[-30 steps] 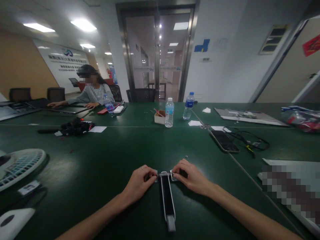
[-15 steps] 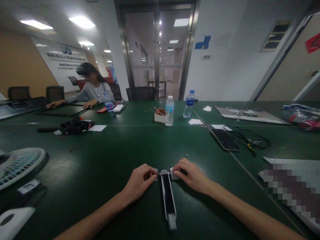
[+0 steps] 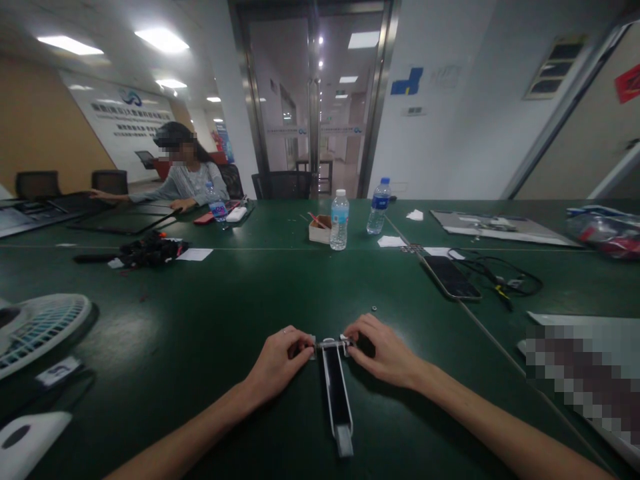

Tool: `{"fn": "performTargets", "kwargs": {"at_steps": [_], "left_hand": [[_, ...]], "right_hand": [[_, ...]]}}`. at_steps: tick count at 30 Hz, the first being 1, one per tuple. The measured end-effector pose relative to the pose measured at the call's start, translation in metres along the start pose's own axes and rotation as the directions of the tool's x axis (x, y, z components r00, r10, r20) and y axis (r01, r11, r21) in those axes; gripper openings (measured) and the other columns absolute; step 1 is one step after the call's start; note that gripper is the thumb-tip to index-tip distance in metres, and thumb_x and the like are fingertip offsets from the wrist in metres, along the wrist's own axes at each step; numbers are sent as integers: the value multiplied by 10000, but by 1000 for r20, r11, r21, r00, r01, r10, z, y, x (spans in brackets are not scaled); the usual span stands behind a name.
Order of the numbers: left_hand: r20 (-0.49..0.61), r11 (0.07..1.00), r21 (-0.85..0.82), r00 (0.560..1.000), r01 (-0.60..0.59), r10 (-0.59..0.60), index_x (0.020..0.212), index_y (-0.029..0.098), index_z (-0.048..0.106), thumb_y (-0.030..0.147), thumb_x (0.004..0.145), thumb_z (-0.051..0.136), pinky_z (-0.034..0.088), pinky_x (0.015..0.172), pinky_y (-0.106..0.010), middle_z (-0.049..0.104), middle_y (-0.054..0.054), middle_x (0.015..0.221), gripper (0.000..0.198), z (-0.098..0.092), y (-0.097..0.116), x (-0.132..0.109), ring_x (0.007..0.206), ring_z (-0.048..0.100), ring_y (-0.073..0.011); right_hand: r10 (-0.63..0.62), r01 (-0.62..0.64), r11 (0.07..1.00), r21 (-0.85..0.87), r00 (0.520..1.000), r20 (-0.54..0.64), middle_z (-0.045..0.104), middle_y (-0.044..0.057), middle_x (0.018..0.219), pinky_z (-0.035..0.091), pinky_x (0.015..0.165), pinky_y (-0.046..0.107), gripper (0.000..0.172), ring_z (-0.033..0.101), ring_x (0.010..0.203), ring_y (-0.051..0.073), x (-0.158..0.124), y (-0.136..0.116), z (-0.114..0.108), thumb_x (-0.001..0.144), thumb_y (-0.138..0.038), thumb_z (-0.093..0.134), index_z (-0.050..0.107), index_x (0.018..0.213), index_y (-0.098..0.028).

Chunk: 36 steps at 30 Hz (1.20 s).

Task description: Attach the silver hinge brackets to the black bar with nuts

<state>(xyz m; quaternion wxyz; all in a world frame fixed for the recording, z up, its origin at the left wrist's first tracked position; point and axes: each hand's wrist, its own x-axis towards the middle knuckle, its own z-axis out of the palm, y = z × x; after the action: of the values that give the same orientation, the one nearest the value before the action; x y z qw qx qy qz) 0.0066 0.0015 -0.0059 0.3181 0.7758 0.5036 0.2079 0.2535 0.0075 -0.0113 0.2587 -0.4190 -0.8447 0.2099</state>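
A long, narrow metal frame point(image 3: 329, 387) lies on the green table in front of me, a flat light tab at its near end. Across its far end runs a thin metal rod point(image 3: 330, 345), with small light plates at either side. My left hand point(image 3: 284, 355) is closed, thumb and fingers pinching the rod's left end by one plate. On the other side, my right hand point(image 3: 385, 351) has its thumb and index finger curled around the rod's right end; the fingertips partly cover it. Beyond the right hand sits a tiny nut point(image 3: 374, 308).
Farther back stand a water bottle point(image 3: 339, 223), a second bottle point(image 3: 379, 208) and a small box point(image 3: 320, 230). A phone point(image 3: 451, 277) and cable point(image 3: 510, 280) lie right, a white fan point(image 3: 45, 330) left. Another person point(image 3: 193, 173) sits at the far left.
My right fingers have shifted slightly at the rod's right end, showing more of the rod there. My left hand holds still. The other person's hand has lifted a little.
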Motion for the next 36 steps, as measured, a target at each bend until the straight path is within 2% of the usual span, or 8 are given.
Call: {"fn": "performTargets", "kwargs": {"at_steps": [3, 8, 12, 17, 22, 25, 29, 36], "left_hand": [[-3, 1000, 2, 1000, 4, -4, 967, 181, 652, 257, 883, 547, 415, 614, -253, 572, -7, 869, 154, 0, 0, 0, 708, 505, -150], [-9, 1000, 1, 1000, 8, -8, 957, 184, 655, 256, 878, 554, 412, 608, -250, 569, -5, 849, 146, -1, 3, 0, 702, 507, -150], [-13, 1000, 9, 1000, 11, -11, 950, 188, 658, 259, 874, 559, 412, 604, -249, 575, -6, 847, 144, -1, 3, 0, 698, 507, -151], [-13, 1000, -1, 1000, -13, 13, 965, 186, 657, 285, 882, 552, 418, 612, -252, 581, -8, 863, 167, 0, 0, 0, 701, 517, -153], [-16, 1000, 1, 1000, -10, 10, 965, 179, 655, 269, 888, 544, 416, 606, -246, 572, -7, 855, 163, 0, 0, 0, 697, 516, -150], [-19, 1000, 2, 1000, -18, 18, 960, 183, 655, 276, 890, 545, 414, 607, -246, 574, -6, 858, 160, 1, -1, 0, 700, 515, -151], [-5, 1000, -9, 1000, -12, 12, 961, 181, 654, 281, 889, 541, 414, 617, -262, 576, -9, 868, 167, 0, -1, 0, 709, 514, -157], [4, 1000, -16, 1000, -3, 4, 964, 178, 656, 282, 890, 539, 415, 620, -258, 568, -4, 862, 173, 0, 1, -1, 712, 506, -152]], "right_hand": [[-17, 17, 1000, 1, 1000, -24, 552, 49, 875, 433, 709, 310, 84, 500, 808, 167, -1, 1, 1, 821, -184, 526, 565, 895, -171], [-30, 30, 1000, 5, 999, -11, 544, 50, 862, 431, 723, 318, 114, 499, 811, 165, -1, 2, 1, 885, -222, 482, 584, 904, -174], [-32, 32, 999, 10, 999, -21, 540, 46, 855, 433, 707, 309, 82, 495, 799, 163, 0, 0, 0, 840, -194, 526, 564, 907, -167], [-23, 23, 1000, -8, 1000, -1, 542, 43, 826, 426, 705, 312, 115, 496, 784, 164, 0, 0, 0, 888, -222, 481, 582, 916, -175], [-35, 35, 999, -13, 999, -14, 532, 43, 843, 427, 708, 305, 78, 497, 797, 164, 0, 2, 1, 861, -204, 517, 577, 898, -169], [-45, 45, 999, -12, 999, -11, 535, 49, 855, 425, 723, 314, 133, 497, 808, 166, 0, 1, 1, 901, -227, 469, 589, 918, -172], [-56, 55, 998, -23, 998, -11, 539, 45, 858, 419, 707, 302, 90, 492, 803, 164, 0, 1, 2, 847, -185, 526, 569, 923, -167], [-56, 55, 998, -34, 998, -27, 543, 40, 843, 414, 704, 299, 79, 490, 782, 158, -1, 3, 3, 841, -182, 530, 559, 912, -167]]}}
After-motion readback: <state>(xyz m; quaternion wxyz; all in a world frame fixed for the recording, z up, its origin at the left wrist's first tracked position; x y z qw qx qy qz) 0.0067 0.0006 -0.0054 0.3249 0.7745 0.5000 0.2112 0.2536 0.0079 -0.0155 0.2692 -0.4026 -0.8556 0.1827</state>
